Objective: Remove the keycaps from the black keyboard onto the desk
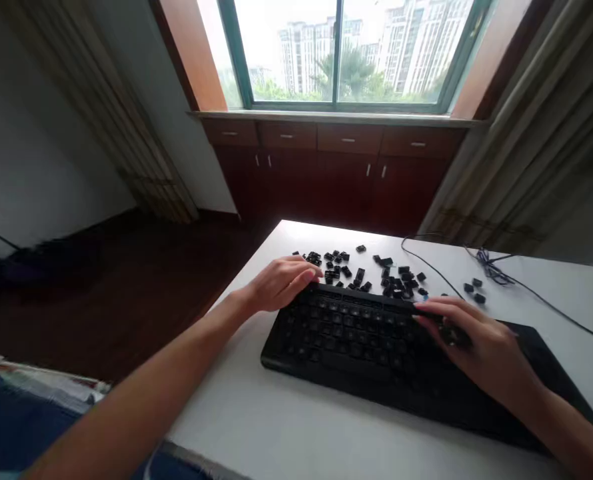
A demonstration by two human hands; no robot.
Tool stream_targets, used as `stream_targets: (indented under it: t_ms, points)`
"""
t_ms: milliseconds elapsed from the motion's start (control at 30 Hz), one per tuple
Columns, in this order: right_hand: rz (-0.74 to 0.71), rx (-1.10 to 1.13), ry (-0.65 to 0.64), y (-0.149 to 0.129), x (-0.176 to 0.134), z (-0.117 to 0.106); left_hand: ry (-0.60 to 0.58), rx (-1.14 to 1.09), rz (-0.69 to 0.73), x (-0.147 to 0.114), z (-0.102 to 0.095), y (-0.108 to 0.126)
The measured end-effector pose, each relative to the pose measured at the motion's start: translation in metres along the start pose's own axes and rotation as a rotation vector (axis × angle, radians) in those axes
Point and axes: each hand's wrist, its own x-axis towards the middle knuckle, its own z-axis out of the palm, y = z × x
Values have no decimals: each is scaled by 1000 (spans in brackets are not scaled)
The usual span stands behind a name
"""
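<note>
A black keyboard (356, 327) lies at an angle on the white table, and bare switch posts show where many of its keycaps are off. My left hand (286, 283) is closed over the far left corner of the keyboard, thumb and fingers close together at its back edge. Over the keyboard's right half, my right hand (481, 340) is closed with thumb and forefinger together near the back edge. Something dark shows within its curled fingers, too blurred to name. Loose black keycaps (399, 287) are scattered on the table just behind the keyboard.
The white table (256, 413) has its left edge beside my left forearm. A black cable (434, 267) runs behind the keyboard to a tangled bundle (491, 267) at right. Farther back stand dark red cabinets (346, 177) under a window. Blue fabric (21, 420) lies at lower left.
</note>
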Motion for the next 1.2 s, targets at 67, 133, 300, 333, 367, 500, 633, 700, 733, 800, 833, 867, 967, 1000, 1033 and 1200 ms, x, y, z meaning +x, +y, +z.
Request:
stream_targets:
  t_ms: [67, 133, 300, 333, 367, 500, 633, 700, 733, 800, 833, 867, 967, 1000, 1033, 1200]
  points:
    - [-15, -20, -18, 1, -1, -1, 1, 10, 41, -1, 1, 2]
    - [-28, -30, -31, 2, -1, -1, -5, 19, 76, 0, 2, 4]
    - [-43, -18, -69, -2, 3, -5, -48, 40, 152, 4, 2, 16]
    - [-44, -11, -95, -4, 4, -6, -60, 48, 167, 5, 2, 20]
    - [-44, -6, -122, -6, 6, -7, -72, 58, 179, 6, 2, 23]
    - [-14, 18, -201, -13, 19, -4, -142, 125, 222, 9, 5, 37]
    - [24, 66, -261, -22, 40, 11, -169, 155, 271, 9, 10, 42]
    - [40, 89, -277, -26, 52, 20, -170, 162, 275, 8, 11, 41]
    - [49, 102, -281, -27, 57, 25, -169, 170, 273, 8, 12, 40]
    - [67, 126, -295, -28, 65, 33, -162, 186, 271, 8, 11, 39]
    - [75, 136, -303, -28, 68, 36, -157, 193, 271, 8, 11, 39]
    - [80, 146, -310, -28, 71, 38, -150, 198, 271, 8, 11, 39]
    - [82, 173, -333, -27, 73, 41, -122, 208, 273, 8, 10, 40]
    - [77, 183, -338, -26, 73, 41, -117, 211, 274, 8, 10, 40]
    - [73, 190, -339, -26, 72, 41, -117, 215, 275, 8, 10, 41]
    - [69, 198, -317, -26, 69, 40, -132, 227, 256, 8, 11, 41]
